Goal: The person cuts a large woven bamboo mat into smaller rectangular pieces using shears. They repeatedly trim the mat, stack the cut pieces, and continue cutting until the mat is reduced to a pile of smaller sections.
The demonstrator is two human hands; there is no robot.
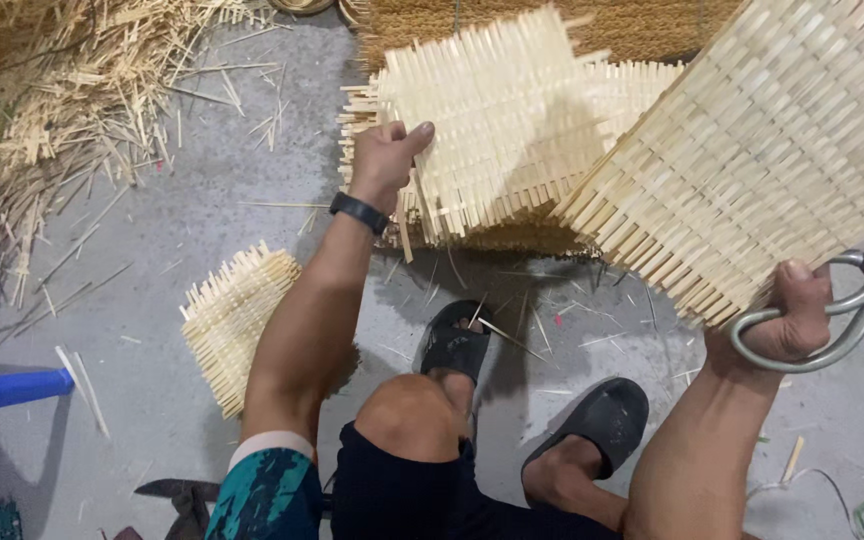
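bamboo mat [772,150] fills the upper right, tilted over the floor [202,230], pale flat strips woven close, ends ragged along its lower edge. it looks light, stiff yet springy, splintery at the fringe, best held by the woven body. stack [497,130] of similar mats lies ahead; the left hand [387,160] presses on its near edge, fingers curled over it. right hand [787,320] grips metal shears [842,315] beside the mat's lower edge.
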